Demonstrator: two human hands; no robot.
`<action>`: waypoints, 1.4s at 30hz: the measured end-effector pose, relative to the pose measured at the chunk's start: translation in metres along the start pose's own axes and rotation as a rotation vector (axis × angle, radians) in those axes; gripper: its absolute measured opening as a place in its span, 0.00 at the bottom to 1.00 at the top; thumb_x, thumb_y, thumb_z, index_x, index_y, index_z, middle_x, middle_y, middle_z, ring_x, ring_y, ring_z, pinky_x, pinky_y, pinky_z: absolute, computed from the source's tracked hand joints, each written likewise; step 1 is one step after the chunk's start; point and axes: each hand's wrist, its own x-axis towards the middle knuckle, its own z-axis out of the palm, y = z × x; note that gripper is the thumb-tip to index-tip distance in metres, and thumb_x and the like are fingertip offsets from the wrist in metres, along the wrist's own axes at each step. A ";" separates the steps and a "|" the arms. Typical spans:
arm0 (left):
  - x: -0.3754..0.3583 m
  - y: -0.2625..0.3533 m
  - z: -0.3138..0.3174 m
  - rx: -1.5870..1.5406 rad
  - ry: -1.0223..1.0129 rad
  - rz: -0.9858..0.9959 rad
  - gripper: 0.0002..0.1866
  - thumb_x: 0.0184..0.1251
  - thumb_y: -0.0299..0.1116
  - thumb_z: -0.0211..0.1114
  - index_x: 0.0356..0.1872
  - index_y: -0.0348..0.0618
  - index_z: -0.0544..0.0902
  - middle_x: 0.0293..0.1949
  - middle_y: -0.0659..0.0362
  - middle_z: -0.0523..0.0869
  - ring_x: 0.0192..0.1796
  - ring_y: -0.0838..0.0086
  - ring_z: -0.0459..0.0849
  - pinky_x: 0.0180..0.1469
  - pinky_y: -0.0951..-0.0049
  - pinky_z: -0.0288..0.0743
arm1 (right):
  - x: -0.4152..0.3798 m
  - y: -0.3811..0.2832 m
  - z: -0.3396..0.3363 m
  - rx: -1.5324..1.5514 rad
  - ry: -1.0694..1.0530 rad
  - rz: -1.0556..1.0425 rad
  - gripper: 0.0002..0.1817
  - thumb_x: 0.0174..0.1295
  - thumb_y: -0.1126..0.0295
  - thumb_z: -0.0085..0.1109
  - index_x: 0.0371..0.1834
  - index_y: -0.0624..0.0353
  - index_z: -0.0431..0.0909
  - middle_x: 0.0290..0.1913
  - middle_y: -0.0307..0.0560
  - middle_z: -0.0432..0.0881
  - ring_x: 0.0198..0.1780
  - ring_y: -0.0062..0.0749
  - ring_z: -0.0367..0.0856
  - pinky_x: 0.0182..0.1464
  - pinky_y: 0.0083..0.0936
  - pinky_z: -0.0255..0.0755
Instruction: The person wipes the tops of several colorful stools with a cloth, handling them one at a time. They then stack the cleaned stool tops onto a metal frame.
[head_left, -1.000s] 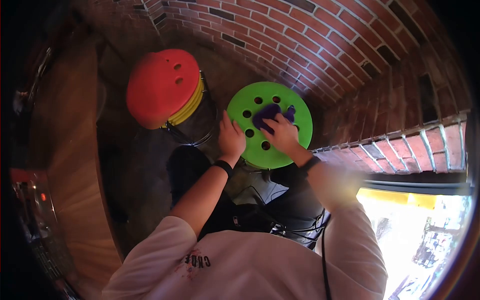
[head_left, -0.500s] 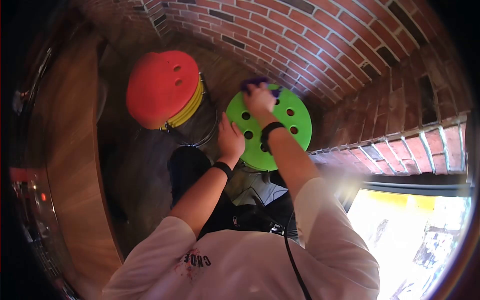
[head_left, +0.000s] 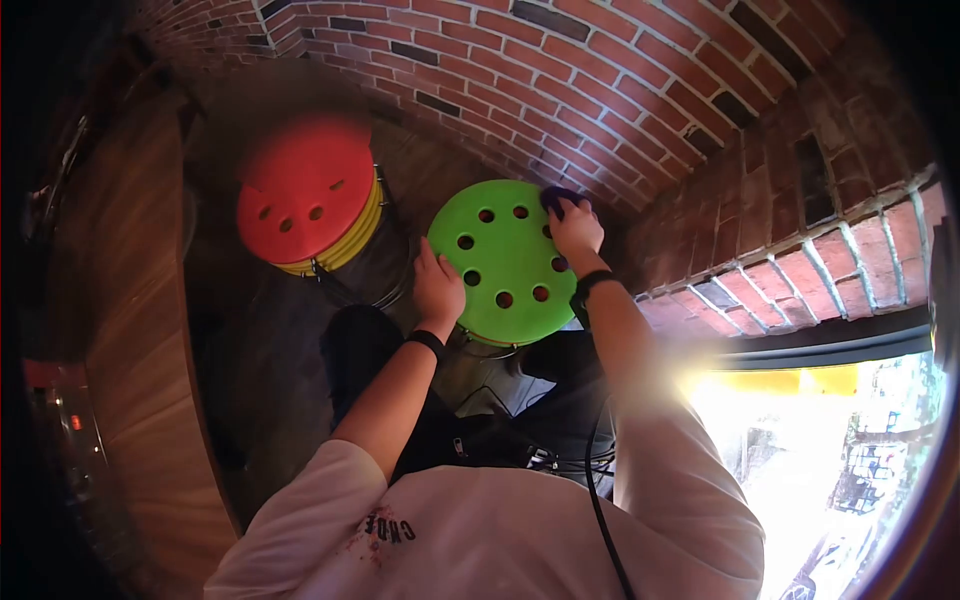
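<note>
brick wall behind; right hand presses purple cloth on flat green stool seat.

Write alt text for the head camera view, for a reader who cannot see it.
A person's right hand presses a purple cloth on the far edge of a green stool seat with round holes, while the left hand grips its near edge. A red-topped stool stack stands alongside, below a brick wall.

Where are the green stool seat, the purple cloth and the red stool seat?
green stool seat (head_left: 505, 262): head view, bare middle of the seat among its holes.
purple cloth (head_left: 556, 197): head view, the bit showing past the right hand's fingertips.
red stool seat (head_left: 300, 185): head view, upper middle of the top.
</note>
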 end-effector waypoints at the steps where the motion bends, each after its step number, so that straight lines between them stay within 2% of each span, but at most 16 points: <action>1: 0.001 0.003 -0.002 0.006 -0.004 -0.003 0.29 0.79 0.39 0.48 0.77 0.43 0.61 0.59 0.40 0.78 0.54 0.40 0.82 0.54 0.45 0.78 | -0.011 0.010 -0.005 0.004 0.013 -0.035 0.21 0.66 0.49 0.61 0.58 0.42 0.84 0.52 0.51 0.81 0.52 0.53 0.85 0.50 0.48 0.82; 6: -0.001 0.009 -0.008 0.022 -0.034 -0.053 0.28 0.80 0.39 0.48 0.76 0.42 0.62 0.61 0.41 0.78 0.56 0.40 0.81 0.55 0.46 0.77 | -0.098 0.027 -0.021 0.043 0.127 -0.271 0.17 0.61 0.55 0.68 0.51 0.45 0.87 0.43 0.47 0.81 0.43 0.48 0.85 0.39 0.45 0.82; 11: -0.001 0.004 -0.005 -0.001 -0.018 -0.022 0.28 0.80 0.39 0.47 0.77 0.42 0.62 0.61 0.40 0.78 0.55 0.40 0.82 0.55 0.47 0.78 | -0.172 -0.003 -0.045 0.158 0.015 -0.444 0.18 0.57 0.57 0.70 0.52 0.42 0.87 0.40 0.44 0.76 0.41 0.44 0.83 0.35 0.41 0.80; 14: 0.001 -0.003 0.000 -0.011 0.003 0.007 0.28 0.80 0.40 0.48 0.76 0.42 0.62 0.60 0.41 0.78 0.55 0.41 0.82 0.53 0.46 0.79 | -0.175 -0.002 -0.047 0.197 -0.016 -0.513 0.18 0.58 0.57 0.70 0.52 0.42 0.87 0.41 0.45 0.77 0.41 0.43 0.84 0.36 0.39 0.80; 17: -0.001 -0.002 -0.003 -0.001 -0.014 0.000 0.28 0.80 0.40 0.48 0.76 0.42 0.62 0.61 0.41 0.78 0.55 0.42 0.82 0.54 0.46 0.78 | -0.155 0.010 -0.041 0.163 -0.038 -0.529 0.18 0.58 0.56 0.70 0.52 0.43 0.87 0.42 0.45 0.78 0.40 0.43 0.84 0.37 0.39 0.80; 19: -0.002 -0.001 -0.004 -0.011 -0.018 0.006 0.28 0.80 0.39 0.48 0.76 0.41 0.62 0.61 0.41 0.78 0.56 0.42 0.82 0.55 0.46 0.78 | -0.124 0.017 -0.030 0.175 0.058 -0.405 0.17 0.60 0.55 0.68 0.51 0.45 0.87 0.40 0.45 0.80 0.38 0.45 0.85 0.37 0.42 0.81; 21: -0.001 -0.003 -0.002 0.005 0.003 0.034 0.28 0.79 0.39 0.48 0.76 0.41 0.63 0.61 0.41 0.78 0.56 0.42 0.82 0.55 0.46 0.78 | -0.090 0.027 -0.020 0.118 0.056 -0.297 0.17 0.62 0.53 0.66 0.52 0.44 0.87 0.43 0.48 0.82 0.40 0.47 0.87 0.38 0.44 0.82; 23: 0.001 -0.003 -0.001 0.010 0.016 0.051 0.28 0.79 0.39 0.48 0.75 0.40 0.63 0.62 0.41 0.78 0.57 0.42 0.82 0.55 0.46 0.78 | -0.061 0.033 -0.012 0.077 0.109 -0.278 0.16 0.63 0.53 0.65 0.51 0.45 0.88 0.44 0.47 0.83 0.40 0.49 0.87 0.39 0.45 0.83; 29: 0.001 0.007 -0.007 0.021 -0.008 0.020 0.28 0.79 0.38 0.49 0.75 0.39 0.63 0.60 0.39 0.78 0.57 0.41 0.82 0.55 0.47 0.78 | -0.009 0.019 0.001 0.004 0.076 -0.039 0.18 0.65 0.50 0.63 0.53 0.43 0.86 0.46 0.50 0.83 0.43 0.53 0.88 0.42 0.47 0.84; 32: 0.001 0.007 -0.008 0.040 -0.021 -0.011 0.28 0.78 0.38 0.50 0.75 0.39 0.63 0.58 0.39 0.79 0.55 0.41 0.82 0.54 0.46 0.79 | -0.017 0.018 0.001 -0.001 0.062 -0.042 0.19 0.64 0.51 0.63 0.55 0.41 0.85 0.46 0.50 0.82 0.44 0.51 0.87 0.42 0.46 0.84; 35: 0.000 0.006 -0.005 0.014 0.012 0.011 0.27 0.78 0.38 0.50 0.74 0.39 0.64 0.56 0.39 0.80 0.54 0.40 0.82 0.54 0.47 0.79 | -0.054 0.013 -0.008 0.016 0.055 -0.153 0.18 0.63 0.51 0.63 0.54 0.41 0.85 0.45 0.49 0.82 0.44 0.49 0.87 0.41 0.46 0.83; 37: 0.001 0.000 0.002 0.003 0.068 0.057 0.27 0.78 0.37 0.51 0.74 0.39 0.65 0.55 0.39 0.80 0.54 0.41 0.82 0.53 0.47 0.79 | -0.084 0.006 -0.013 0.047 0.091 -0.210 0.18 0.62 0.52 0.65 0.52 0.43 0.86 0.43 0.48 0.82 0.41 0.48 0.87 0.39 0.45 0.82; 42: 0.000 0.002 0.000 0.000 0.027 0.009 0.27 0.79 0.37 0.51 0.74 0.39 0.65 0.55 0.38 0.80 0.53 0.41 0.83 0.53 0.47 0.79 | -0.157 -0.029 -0.030 0.142 0.093 -0.352 0.16 0.58 0.57 0.70 0.48 0.46 0.87 0.37 0.44 0.79 0.36 0.46 0.86 0.36 0.43 0.81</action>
